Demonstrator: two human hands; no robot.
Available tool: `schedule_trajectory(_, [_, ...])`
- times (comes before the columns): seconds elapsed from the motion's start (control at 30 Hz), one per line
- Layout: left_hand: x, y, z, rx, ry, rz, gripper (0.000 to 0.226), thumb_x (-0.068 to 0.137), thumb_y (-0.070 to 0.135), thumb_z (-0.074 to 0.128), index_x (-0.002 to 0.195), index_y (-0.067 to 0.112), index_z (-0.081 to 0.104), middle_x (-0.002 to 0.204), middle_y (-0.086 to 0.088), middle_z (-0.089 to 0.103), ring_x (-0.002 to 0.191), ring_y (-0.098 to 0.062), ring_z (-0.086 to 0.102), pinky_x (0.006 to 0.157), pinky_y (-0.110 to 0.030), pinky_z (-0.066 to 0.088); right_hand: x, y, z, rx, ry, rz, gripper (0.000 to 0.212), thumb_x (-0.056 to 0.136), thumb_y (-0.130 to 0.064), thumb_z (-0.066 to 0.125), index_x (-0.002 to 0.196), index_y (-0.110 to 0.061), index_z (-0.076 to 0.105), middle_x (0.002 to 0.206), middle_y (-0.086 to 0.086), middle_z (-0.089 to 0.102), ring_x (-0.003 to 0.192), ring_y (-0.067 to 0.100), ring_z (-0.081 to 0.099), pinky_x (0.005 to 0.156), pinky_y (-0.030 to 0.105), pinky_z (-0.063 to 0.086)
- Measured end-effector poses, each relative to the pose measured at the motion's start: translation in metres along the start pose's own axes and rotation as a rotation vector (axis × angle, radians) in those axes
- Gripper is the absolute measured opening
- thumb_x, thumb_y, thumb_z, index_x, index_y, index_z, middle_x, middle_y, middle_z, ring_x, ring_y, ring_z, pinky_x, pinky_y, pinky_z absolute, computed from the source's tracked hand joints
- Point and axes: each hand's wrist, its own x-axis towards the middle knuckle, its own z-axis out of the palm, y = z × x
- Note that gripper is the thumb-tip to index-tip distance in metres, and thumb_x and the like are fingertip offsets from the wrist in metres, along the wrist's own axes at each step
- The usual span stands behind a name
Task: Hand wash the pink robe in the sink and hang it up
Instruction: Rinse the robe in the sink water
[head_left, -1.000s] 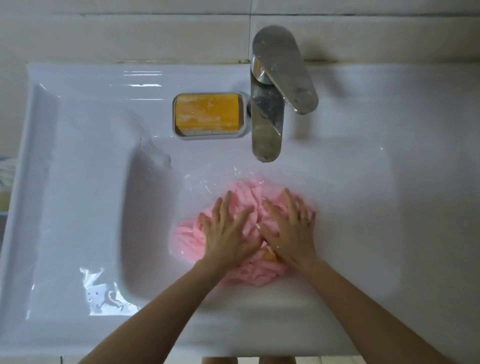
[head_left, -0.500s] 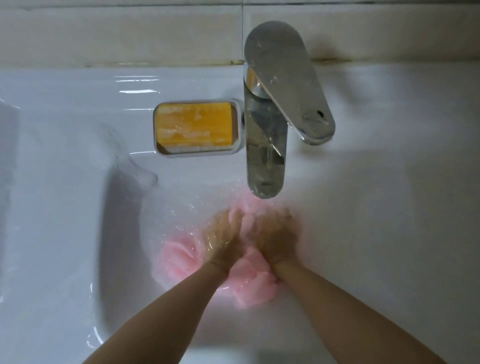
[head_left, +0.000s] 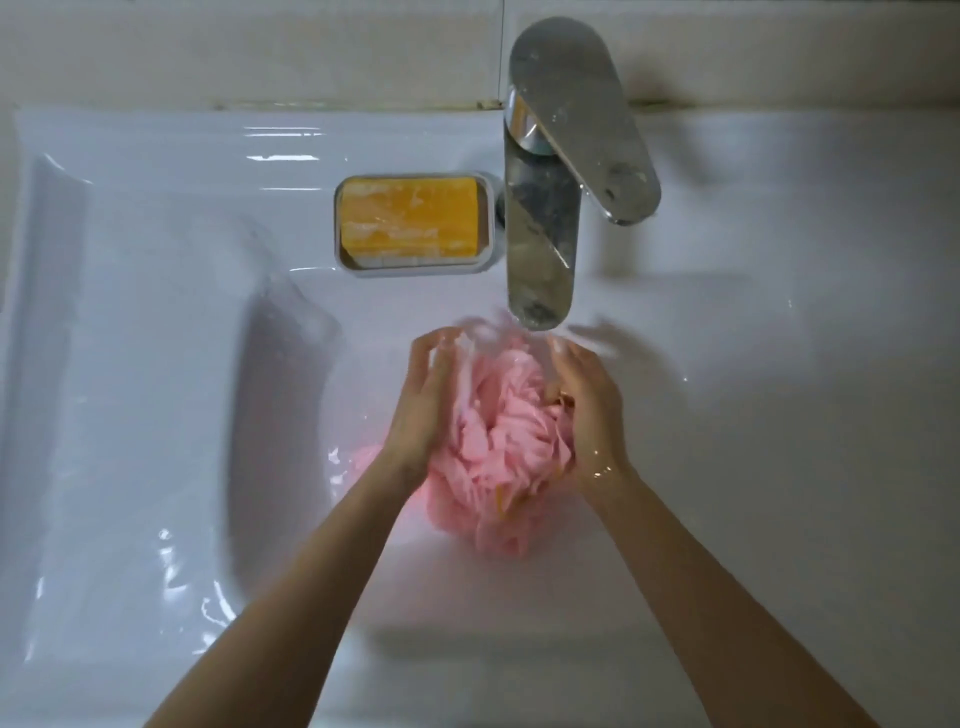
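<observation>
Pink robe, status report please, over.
Hands: left hand, right hand pressing pink robe between palms, fingertips blurred. Robe bunched, wet, over sink. Above, faucet spout close; nothing blocking.

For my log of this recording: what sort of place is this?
Probably a home bathroom: a white ceramic sink, a chrome mixer tap over it, a yellow soap bar in a dish.
</observation>
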Motion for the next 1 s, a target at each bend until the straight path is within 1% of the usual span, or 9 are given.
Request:
schedule_trajectory(0.13, [-0.027,-0.011,-0.009,0.487,0.023,0.115,0.047,0.09,0.043,0.053,0.131,0.024,0.043,0.122,-0.006,0.051,0.102,-0.019,0.055,0.093,-0.042,0.047,-0.022,-0.001,-0.025,-0.576,-0.016,-0.298,0.035,0.085,-0.041,0.063,0.118,-0.028,0.062,0.114,-0.005,0.057,0.097,0.006,0.054,0.079,0.021,0.047])
schedule_trajectory(0.27, [-0.041,-0.06,0.0,1.234,-0.087,0.328,0.111,0.051,0.085,0.048,0.147,0.036,0.018,0.156,-0.013,0.005,0.142,-0.033,0.011,0.106,-0.066,0.014,-0.023,0.045,-0.035,-1.346,-0.145,-0.535,0.075,0.07,-0.08,0.038,0.134,-0.042,0.046,0.152,0.008,0.029,0.13,0.035,0.037,0.099,0.051,0.036])
schedule_trajectory(0.33, [-0.038,-0.081,0.009,1.204,-0.051,0.341,0.11,0.055,0.085,0.043,0.148,0.03,0.022,0.157,-0.016,0.003,0.142,-0.039,0.013,0.103,-0.067,0.016,-0.022,0.069,-0.036,-1.386,-0.2,-0.548,0.076,0.073,-0.084,0.032,0.135,-0.041,0.044,0.151,0.006,0.034,0.125,0.036,0.045,0.096,0.054,0.04])
schedule_trajectory(0.43, [-0.029,-0.092,0.019,1.267,0.068,0.398,0.083,0.07,0.067,0.046,0.139,0.02,0.039,0.149,-0.014,0.032,0.132,-0.037,0.032,0.093,-0.054,0.04,-0.014,0.087,-0.033,-1.432,-0.123,-0.669,0.066,0.074,-0.073,0.048,0.116,-0.024,0.061,0.129,0.008,0.057,0.094,0.034,0.059,0.074,0.04,0.047])
schedule_trajectory(0.57, [-0.013,-0.093,0.025,1.268,0.207,0.419,0.073,0.052,0.032,0.072,0.115,0.013,0.042,0.115,-0.016,0.058,0.108,-0.034,0.048,0.068,-0.043,0.051,0.001,0.094,-0.022,-1.403,0.034,-0.786,0.066,0.072,-0.062,0.046,0.101,-0.007,0.069,0.1,0.013,0.067,0.077,0.033,0.063,0.058,0.035,0.05])
schedule_trajectory(0.67, [0.004,-0.104,0.031,1.175,0.344,0.549,0.052,0.067,0.027,0.062,0.113,0.008,0.046,0.117,-0.012,0.053,0.105,-0.035,0.052,0.071,-0.045,0.056,0.019,0.1,-0.018,-1.271,0.048,-0.824,0.055,0.071,-0.052,0.055,0.096,-0.004,0.065,0.086,0.015,0.063,0.064,0.032,0.061,0.052,0.036,0.052])
schedule_trajectory(0.83, [0.023,-0.103,0.033,1.252,0.28,0.514,0.039,0.078,0.03,0.056,0.107,0.004,0.058,0.11,-0.018,0.052,0.092,-0.038,0.06,0.082,-0.043,0.044,0.034,0.091,-0.002,-1.304,0.095,-0.779,0.04,0.065,-0.038,0.067,0.093,-0.009,0.061,0.065,0.01,0.063,0.052,0.029,0.06,0.048,0.028,0.046])
schedule_trajectory(0.9, [0.022,-0.07,0.032,1.313,0.083,0.362,0.026,0.09,0.031,0.054,0.103,0.011,0.061,0.094,-0.015,0.059,0.081,-0.032,0.062,0.072,-0.038,0.047,0.034,0.072,0.004,-1.327,0.103,-0.653,0.033,0.063,-0.028,0.08,0.085,-0.005,0.069,0.066,0.014,0.067,0.059,0.032,0.065,0.053,0.03,0.048])
schedule_trajectory(1.0, [0.037,-0.026,0.026,1.285,-0.113,0.155,0.024,0.092,0.034,0.049,0.082,0.014,0.058,0.082,-0.006,0.06,0.081,-0.025,0.06,0.072,-0.032,0.048,0.038,0.048,0.015,-1.291,-0.043,-0.253,0.035,0.092,-0.032,0.051,0.109,-0.005,0.065,0.108,0.017,0.067,0.101,0.034,0.062,0.083,0.035,0.046])
